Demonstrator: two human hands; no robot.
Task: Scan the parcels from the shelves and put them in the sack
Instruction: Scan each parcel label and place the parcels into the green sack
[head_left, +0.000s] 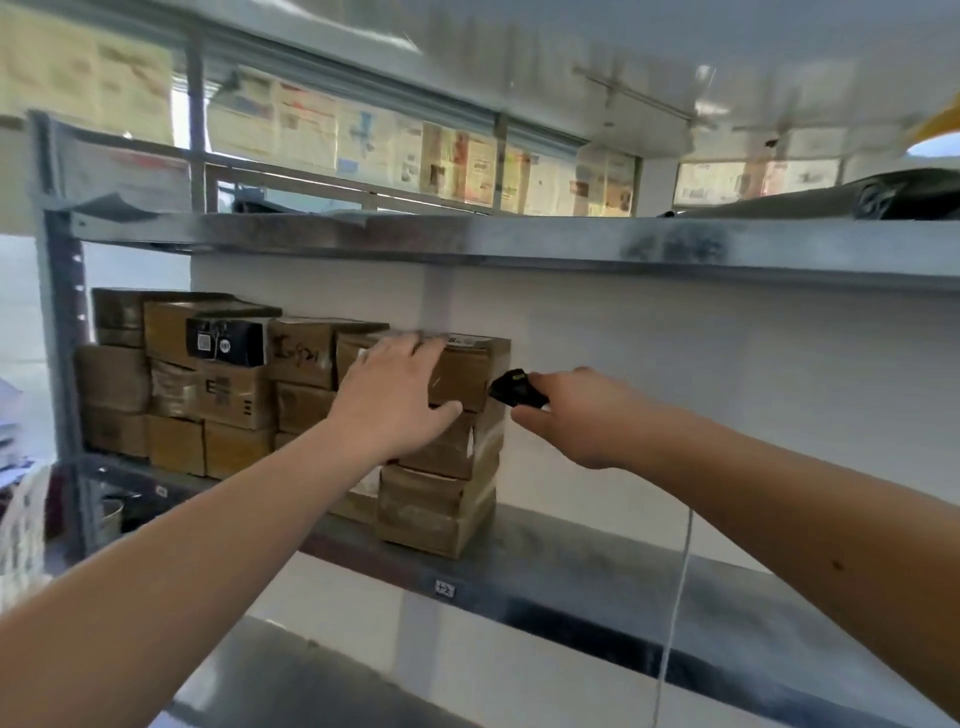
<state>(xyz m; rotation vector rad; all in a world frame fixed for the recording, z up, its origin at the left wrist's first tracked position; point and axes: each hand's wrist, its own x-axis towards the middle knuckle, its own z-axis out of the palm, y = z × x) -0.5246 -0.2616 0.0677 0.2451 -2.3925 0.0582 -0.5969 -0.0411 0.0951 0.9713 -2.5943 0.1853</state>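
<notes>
Brown cardboard parcels are stacked on the left half of a grey metal shelf (571, 566). My left hand (395, 395) grips the top parcel (467, 371) of the rightmost stack, fingers over its top and thumb under its front. That parcel carries a white label on top. My right hand (576, 415) holds a black barcode scanner (514, 388), which sits just right of the gripped parcel and faces it. A thin cable (678, 597) hangs from the right hand. No sack can be made out for certain.
Further stacked parcels (218, 384), one with a black box on it, fill the shelf's left end beside the grey upright (62, 322). The upper shelf (519, 241) holds dark wrapped bags (857, 200). White mesh material (23, 525) shows at the far left. Paper-covered windows are behind.
</notes>
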